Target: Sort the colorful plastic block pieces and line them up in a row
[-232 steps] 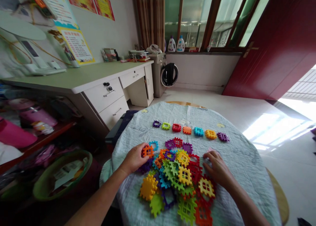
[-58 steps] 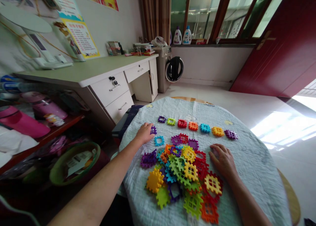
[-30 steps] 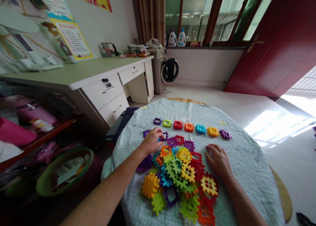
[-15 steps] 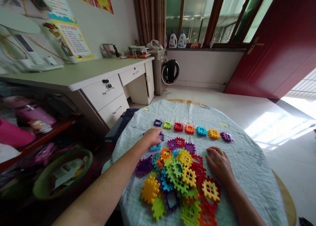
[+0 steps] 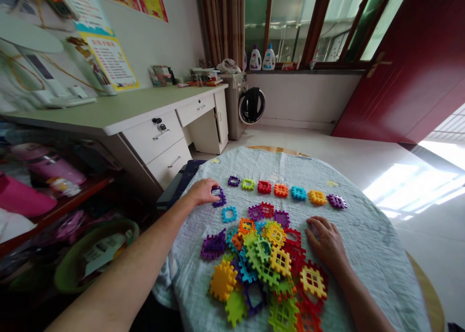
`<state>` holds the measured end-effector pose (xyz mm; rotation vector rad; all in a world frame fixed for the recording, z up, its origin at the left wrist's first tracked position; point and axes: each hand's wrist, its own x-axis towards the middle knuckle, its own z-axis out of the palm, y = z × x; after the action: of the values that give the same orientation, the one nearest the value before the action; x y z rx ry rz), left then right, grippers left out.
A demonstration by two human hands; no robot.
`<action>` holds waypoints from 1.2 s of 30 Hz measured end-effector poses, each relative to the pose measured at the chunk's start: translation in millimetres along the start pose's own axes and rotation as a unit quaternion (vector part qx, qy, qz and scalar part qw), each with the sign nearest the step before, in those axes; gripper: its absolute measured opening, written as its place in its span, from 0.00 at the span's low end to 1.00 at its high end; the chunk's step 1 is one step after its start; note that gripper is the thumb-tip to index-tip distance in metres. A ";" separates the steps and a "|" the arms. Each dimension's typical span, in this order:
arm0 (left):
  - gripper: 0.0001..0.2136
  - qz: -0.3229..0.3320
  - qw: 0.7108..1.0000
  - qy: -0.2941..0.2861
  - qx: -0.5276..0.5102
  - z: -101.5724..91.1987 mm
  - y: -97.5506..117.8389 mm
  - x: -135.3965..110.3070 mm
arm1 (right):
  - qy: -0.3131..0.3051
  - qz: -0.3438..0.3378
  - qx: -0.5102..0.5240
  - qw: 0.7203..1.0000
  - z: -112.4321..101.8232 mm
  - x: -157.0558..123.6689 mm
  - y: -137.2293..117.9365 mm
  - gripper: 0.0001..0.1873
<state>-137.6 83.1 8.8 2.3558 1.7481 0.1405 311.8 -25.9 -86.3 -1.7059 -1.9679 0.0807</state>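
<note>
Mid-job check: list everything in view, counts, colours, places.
Cloth: one, pale blue, over the round table
Piece row: seven; purple, lime, red, orange, blue, yellow, purple; far part
Held frame: one, purple, left of the row
Loose frame: one, light blue, nearer than the held frame
Piece heap: uncountable, mixed colours, centre and near part
Desk: one, green-topped, left
Posters: several, multicoloured, upper left
Shelf items: several, mainly pink, left
Bin: one, green, lower left
Washing machine: one, grey, past the desk
Window: one, brown frame, far end
Bottles: two, white, before the window
Door: one, red, right
Left hand: one, bare, holding the held frame
Right hand: one, bare, on the cloth beside the heap
</note>
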 end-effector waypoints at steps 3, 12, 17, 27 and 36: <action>0.19 0.009 1.000 0.010 0.008 15.2 2.0 -6.7 | 0.000 -0.001 0.000 1.000 0.1 -0.4 0.1 0.16; 0.26 0.024 0.999 -0.046 0.001 26.0 1.8 -6.0 | -0.003 -0.007 -0.004 1.000 0.0 0.0 1.2 0.17; 0.22 0.012 0.998 -0.048 0.024 24.9 6.6 -2.6 | 0.000 0.001 0.000 1.000 -0.7 -0.1 -0.3 0.16; 0.20 -0.006 0.999 -0.033 0.038 27.3 10.0 -3.9 | 0.004 0.004 0.006 1.000 -1.6 0.0 -1.4 0.16; 0.20 -0.018 0.998 -0.045 0.033 23.2 10.1 -6.2 | -0.006 0.005 0.005 1.000 0.1 0.3 0.8 0.16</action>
<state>-125.4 71.9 -11.3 2.3356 1.7761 -0.0291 312.5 -25.5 -86.6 -1.7127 -1.9641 0.1044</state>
